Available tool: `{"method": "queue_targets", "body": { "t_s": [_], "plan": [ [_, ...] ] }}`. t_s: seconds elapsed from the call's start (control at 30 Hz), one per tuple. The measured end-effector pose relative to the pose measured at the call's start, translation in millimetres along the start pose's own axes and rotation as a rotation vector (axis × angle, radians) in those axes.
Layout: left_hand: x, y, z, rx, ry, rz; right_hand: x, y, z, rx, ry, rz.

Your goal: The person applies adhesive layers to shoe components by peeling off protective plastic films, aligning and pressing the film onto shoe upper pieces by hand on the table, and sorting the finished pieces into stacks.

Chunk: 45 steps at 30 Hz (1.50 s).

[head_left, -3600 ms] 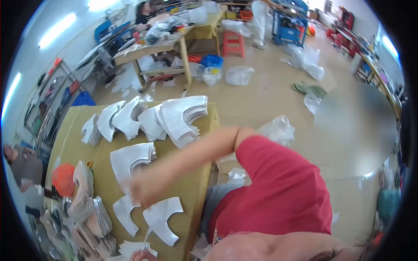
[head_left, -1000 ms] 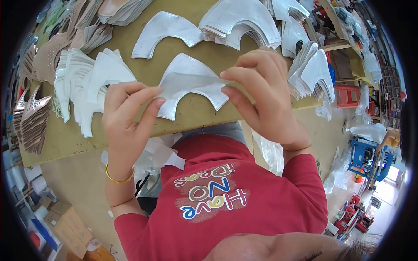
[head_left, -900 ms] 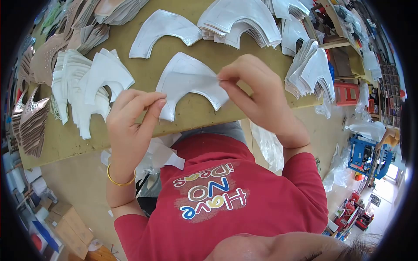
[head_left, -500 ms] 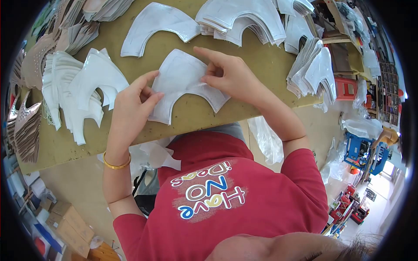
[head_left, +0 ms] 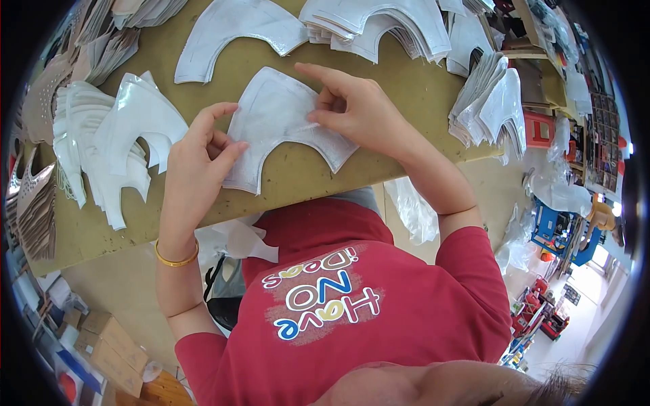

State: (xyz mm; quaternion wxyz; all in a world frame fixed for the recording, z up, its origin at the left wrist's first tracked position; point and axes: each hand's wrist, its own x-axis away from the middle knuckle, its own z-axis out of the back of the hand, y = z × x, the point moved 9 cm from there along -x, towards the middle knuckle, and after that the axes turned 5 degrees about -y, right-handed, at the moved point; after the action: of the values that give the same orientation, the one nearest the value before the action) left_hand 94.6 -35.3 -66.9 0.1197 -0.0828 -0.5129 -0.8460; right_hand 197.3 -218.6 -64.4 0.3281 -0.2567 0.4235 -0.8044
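A white, arch-shaped piece point(head_left: 277, 108), which looks like a shoe upper part, lies on the table in front of me. My left hand point(head_left: 203, 155) is at its left edge, thumb tip on the piece and index finger apart from the thumb. At the right side is my right hand point(head_left: 355, 111), index finger stretched out and thumb touching the surface. Its other fingers curl inward and are partly hidden. Neither hand is closed around the piece. Beyond it, a similar white piece point(head_left: 237, 30) lies beside a stack of white pieces point(head_left: 379, 24).
White pieces point(head_left: 112, 145) lie fanned out on the left of the olive table point(head_left: 162, 216). Perforated beige pieces point(head_left: 51, 101) are piled farther left. Another white stack point(head_left: 487, 101) stands near the right edge. A red stool point(head_left: 539, 128) is beyond it; plastic bags point(head_left: 414, 210) hang below.
The view has shifted slightly, so the items on the table's left appear farther left. Both hands stay at the white piece, which has barely moved between them.
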Motion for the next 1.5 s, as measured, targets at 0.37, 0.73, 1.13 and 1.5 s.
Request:
{"method": "queue_targets", "body": {
  "t_s": [0.37,0.73,1.13,1.5],
  "plan": [
    [-0.3,-0.1,0.4,-0.002,-0.004,0.037,-2.8,1.5,0.4,0.016,0.001,0.013],
    [-1.1,-1.9,-1.2,-0.005,0.0,0.021,-1.4,-0.1,-0.7,0.064,0.018,0.047],
    [0.3,2.3,0.1,-0.048,0.006,-0.018,28.5,-42.7,-30.6,0.995,0.164,0.304],
    [8.5,40.0,6.5,-0.707,0.101,-0.221,32.9,-34.9,-69.6,0.721,-0.234,0.523]
  ]
}}
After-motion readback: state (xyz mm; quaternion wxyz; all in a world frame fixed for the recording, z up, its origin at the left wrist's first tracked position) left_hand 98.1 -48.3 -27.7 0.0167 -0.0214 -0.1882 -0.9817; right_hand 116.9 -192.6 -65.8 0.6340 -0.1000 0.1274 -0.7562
